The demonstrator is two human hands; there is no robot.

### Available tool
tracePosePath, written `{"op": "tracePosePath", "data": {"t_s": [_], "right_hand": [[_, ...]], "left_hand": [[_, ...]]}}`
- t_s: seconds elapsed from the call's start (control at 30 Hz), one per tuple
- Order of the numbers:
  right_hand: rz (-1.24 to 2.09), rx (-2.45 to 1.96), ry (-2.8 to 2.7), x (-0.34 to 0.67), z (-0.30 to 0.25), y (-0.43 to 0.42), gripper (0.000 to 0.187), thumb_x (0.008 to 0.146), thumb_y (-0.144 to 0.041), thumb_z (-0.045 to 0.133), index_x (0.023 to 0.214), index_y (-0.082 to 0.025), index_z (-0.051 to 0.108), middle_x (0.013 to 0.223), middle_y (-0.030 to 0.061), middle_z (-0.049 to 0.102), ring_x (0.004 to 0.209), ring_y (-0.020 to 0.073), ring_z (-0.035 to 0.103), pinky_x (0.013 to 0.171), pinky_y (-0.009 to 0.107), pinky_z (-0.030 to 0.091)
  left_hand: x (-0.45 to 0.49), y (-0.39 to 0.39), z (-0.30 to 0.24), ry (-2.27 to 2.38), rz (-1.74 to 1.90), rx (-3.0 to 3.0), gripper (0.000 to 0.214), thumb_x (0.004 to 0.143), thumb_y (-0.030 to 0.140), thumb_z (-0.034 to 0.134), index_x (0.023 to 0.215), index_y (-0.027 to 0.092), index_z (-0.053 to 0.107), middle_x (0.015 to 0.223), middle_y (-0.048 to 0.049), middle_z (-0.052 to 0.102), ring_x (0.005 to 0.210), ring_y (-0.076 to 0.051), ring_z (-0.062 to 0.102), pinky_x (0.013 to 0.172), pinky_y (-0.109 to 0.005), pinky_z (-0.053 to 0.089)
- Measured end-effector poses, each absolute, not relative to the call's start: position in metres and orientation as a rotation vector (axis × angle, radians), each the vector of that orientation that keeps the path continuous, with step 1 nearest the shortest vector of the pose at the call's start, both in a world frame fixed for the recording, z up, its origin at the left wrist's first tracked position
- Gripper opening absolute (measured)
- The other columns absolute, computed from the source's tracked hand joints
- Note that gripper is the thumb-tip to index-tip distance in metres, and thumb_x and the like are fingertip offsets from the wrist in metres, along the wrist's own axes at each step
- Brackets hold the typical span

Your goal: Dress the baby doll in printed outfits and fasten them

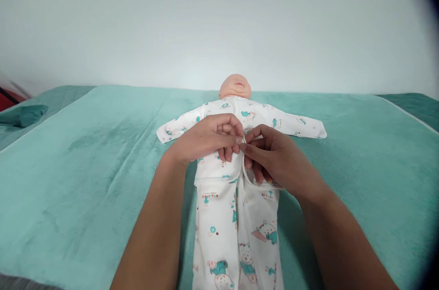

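A baby doll (236,85) lies on its back, head away from me and arms spread. It wears a white printed baby shirt (216,173) and matching printed pants (219,230). At the shirt's front opening, my left hand (219,136) pinches one edge between thumb and fingers. Right beside it, my right hand (265,150) pinches the other edge, and the two thumbs nearly meet. What fastening lies between the fingertips is too small to make out. Below the hands, the shirt's hem hangs over the top of the pants.
A teal fleece blanket (85,180) with some creases spreads under the doll. A white wall (192,24) rises behind it. At the far left sit a dark green bundle (24,115) and a red item (8,100).
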State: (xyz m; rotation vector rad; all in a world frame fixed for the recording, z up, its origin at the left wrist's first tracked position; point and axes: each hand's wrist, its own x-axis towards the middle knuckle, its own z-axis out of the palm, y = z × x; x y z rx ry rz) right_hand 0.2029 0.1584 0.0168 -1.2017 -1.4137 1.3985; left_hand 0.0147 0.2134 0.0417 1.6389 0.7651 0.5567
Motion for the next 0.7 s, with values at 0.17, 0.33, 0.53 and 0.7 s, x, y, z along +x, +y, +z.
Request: {"op": "tracePosePath", "data": {"t_s": [0.17,0.33,0.53,0.7], "right_hand": [[1.427,-1.163,-1.353,0.2041,0.0155,0.1601,0.027,0.088,-0.042,0.067,0.085,-0.022,0.049,0.059,-0.0049,0.062,0.037,0.0075,0.051,0.032,0.016,0.032],[1.43,-1.206,-1.365,0.2038,0.0162,0.1607,0.027,0.087,-0.041,0.069,0.082,-0.021,0.052,0.063,-0.0028,0.065,0.04,0.0081,0.054,0.034,0.017,0.035],[1.443,-1.181,-1.353,0.2037,0.017,0.1598,0.03,0.085,-0.045,0.071,0.081,-0.02,0.056,0.061,-0.0024,0.064,0.041,0.0092,0.056,0.035,0.017,0.037],[1.446,-1.138,-1.282,0.2038,0.0146,0.1604,0.032,0.083,-0.047,0.072,0.08,-0.02,0.056,0.06,-0.0022,0.064,0.038,0.0085,0.052,0.034,0.018,0.033]], "left_hand": [[0.0166,0.211,0.0441,0.802,0.567,1.663,0.008,0.092,0.026,0.059,0.095,0.019,0.057,0.071,0.0025,0.063,0.057,-0.01,0.063,0.053,-0.021,0.049],[0.0172,0.21,0.0437,0.822,0.55,1.687,0.006,0.091,0.025,0.058,0.093,0.019,0.056,0.071,0.0024,0.064,0.056,-0.01,0.063,0.052,-0.021,0.049],[0.0166,0.2112,0.0412,0.82,0.601,1.643,0.01,0.087,0.017,0.059,0.096,0.02,0.056,0.067,0.0035,0.063,0.052,-0.009,0.061,0.05,-0.02,0.049],[0.0168,0.2128,0.0395,0.788,0.644,1.611,0.009,0.089,0.021,0.061,0.095,0.02,0.055,0.067,0.0025,0.065,0.051,-0.009,0.06,0.049,-0.021,0.05]]}}
